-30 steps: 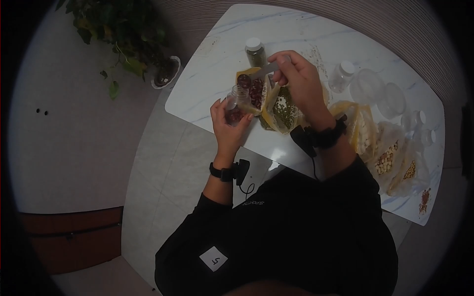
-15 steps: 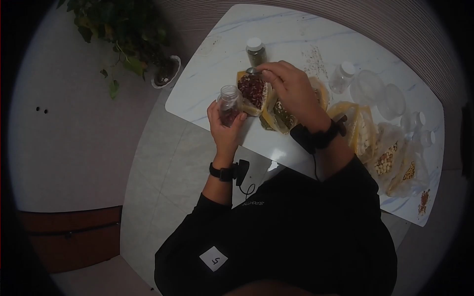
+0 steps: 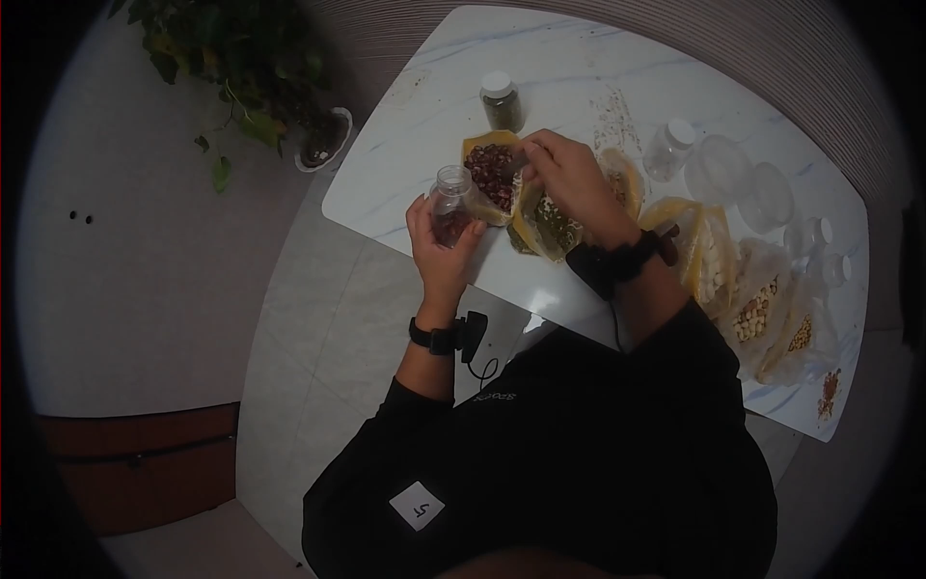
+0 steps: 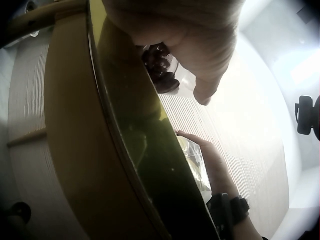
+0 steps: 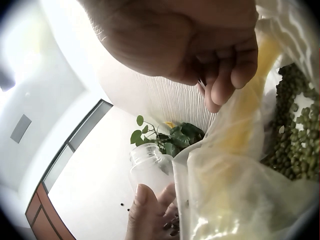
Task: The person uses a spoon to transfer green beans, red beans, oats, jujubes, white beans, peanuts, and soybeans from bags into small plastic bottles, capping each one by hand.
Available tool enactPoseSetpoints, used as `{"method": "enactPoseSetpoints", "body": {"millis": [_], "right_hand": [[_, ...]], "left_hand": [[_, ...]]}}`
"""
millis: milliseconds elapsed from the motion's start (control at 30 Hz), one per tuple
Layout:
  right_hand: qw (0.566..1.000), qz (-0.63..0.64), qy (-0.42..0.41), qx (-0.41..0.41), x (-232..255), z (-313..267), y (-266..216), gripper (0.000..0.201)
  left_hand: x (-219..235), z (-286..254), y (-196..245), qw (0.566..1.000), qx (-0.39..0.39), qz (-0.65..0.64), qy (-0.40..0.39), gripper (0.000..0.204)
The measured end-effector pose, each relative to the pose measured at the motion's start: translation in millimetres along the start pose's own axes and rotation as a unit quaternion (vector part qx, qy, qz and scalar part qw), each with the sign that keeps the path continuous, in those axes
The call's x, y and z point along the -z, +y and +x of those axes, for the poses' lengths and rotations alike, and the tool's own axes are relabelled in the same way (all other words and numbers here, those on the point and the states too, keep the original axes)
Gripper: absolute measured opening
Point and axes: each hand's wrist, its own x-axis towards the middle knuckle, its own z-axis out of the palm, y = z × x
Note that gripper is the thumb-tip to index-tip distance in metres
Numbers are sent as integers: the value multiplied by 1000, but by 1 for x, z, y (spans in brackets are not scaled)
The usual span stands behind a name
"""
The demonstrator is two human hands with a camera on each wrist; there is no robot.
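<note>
My left hand [image 3: 444,253] grips a clear, open-topped jar [image 3: 450,196] upright at the table's near left edge. Dark red beans [image 4: 161,72] lie in the jar's lower part. My right hand [image 3: 571,179] pinches a metal spoon [image 3: 518,161] over the open bag of dark red beans [image 3: 490,179]; its bowl is hidden among the beans and fingers. Just below that hand and wrist stands an open bag of green beans [image 5: 300,142]. In the right wrist view, the jar's mouth shows above the left thumb.
A white-capped jar of green contents [image 3: 501,104] stands behind the red beans. Toward the right are a capped clear jar [image 3: 667,151], clear round lids or tubs [image 3: 719,169] and several bags, one with mixed nuts or beans [image 3: 754,314]. Brown crumbs [image 3: 830,391] lie near the right corner.
The spoon has gone from over the jar's mouth back to the bag of red beans and down into it. The left hand has turned the jar from tilted to upright.
</note>
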Motion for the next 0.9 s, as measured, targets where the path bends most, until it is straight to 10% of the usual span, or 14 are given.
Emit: {"method": "enactPoseSetpoints", "body": {"millis": [367,900], "right_hand": [[983,153,79,-64,23,6,-14,25],[974,-12,8,224,9,-20,-64,21]], "left_hand": [[-3,0,-1,999,4,48,-9,64],[0,1,-2,999,-1,39,0,63]]}}
